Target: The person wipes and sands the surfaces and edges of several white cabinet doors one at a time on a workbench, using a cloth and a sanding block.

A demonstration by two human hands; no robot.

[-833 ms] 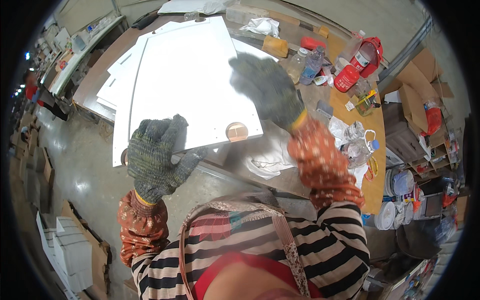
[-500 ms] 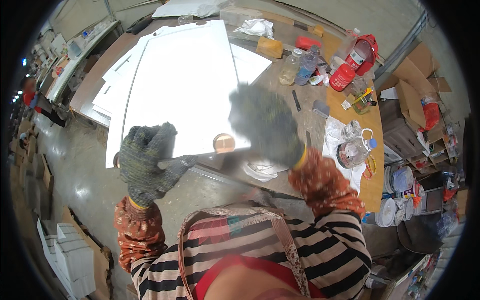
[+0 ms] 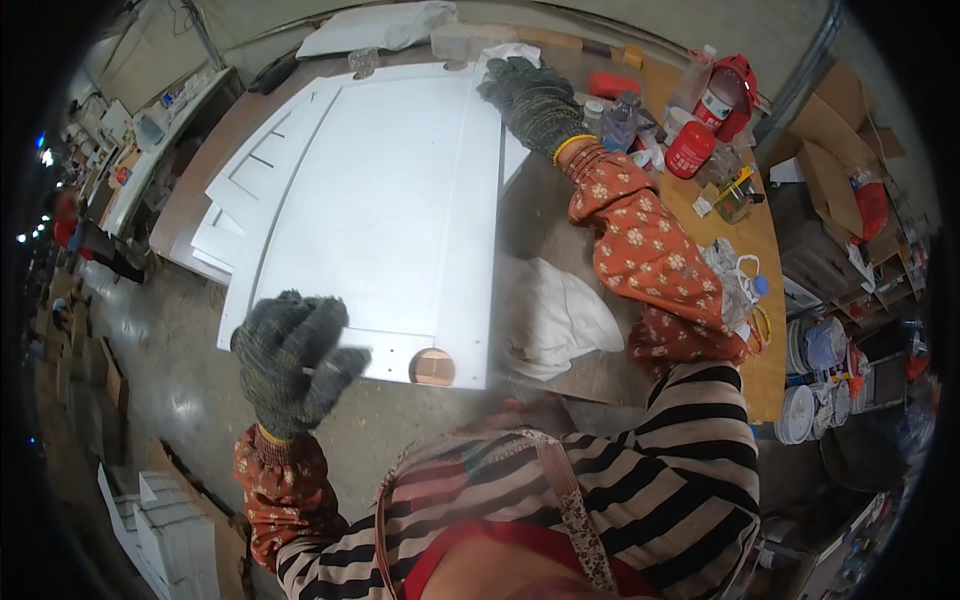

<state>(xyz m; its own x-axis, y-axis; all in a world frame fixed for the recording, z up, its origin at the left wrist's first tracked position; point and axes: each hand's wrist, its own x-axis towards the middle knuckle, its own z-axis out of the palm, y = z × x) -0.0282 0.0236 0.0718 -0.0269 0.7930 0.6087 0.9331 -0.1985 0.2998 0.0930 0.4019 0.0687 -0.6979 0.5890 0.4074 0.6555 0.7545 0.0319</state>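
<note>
A white cabinet door panel [image 3: 400, 200], with a recessed middle and a round hole near its near right corner, lies on the worktable [image 3: 600, 230] and sticks out past its near edge. My left hand [image 3: 295, 360], in a dark grey knitted glove, is closed around the panel's near left corner. At the far right my right hand [image 3: 530, 100], gloved alike, reaches out with its fingers curled over the panel's edge; its thumb is hidden. Just beyond those fingers lies a crumpled white cloth [image 3: 515, 52]. More white panels [image 3: 240, 190] show underneath on the left.
Bundled white fabric [image 3: 560, 320] lies right of the panel. Plastic bottles [image 3: 622, 122], a red jar [image 3: 690, 150] and a cup of tools [image 3: 737, 200] crowd the table's right side. Buckets [image 3: 797, 412] stand beyond it. At the far left stands a person [image 3: 90, 240].
The panel has shifted toward me and turned slightly. My right hand has gone from its near right part to the far right edge. My left hand stays at the near left corner.
</note>
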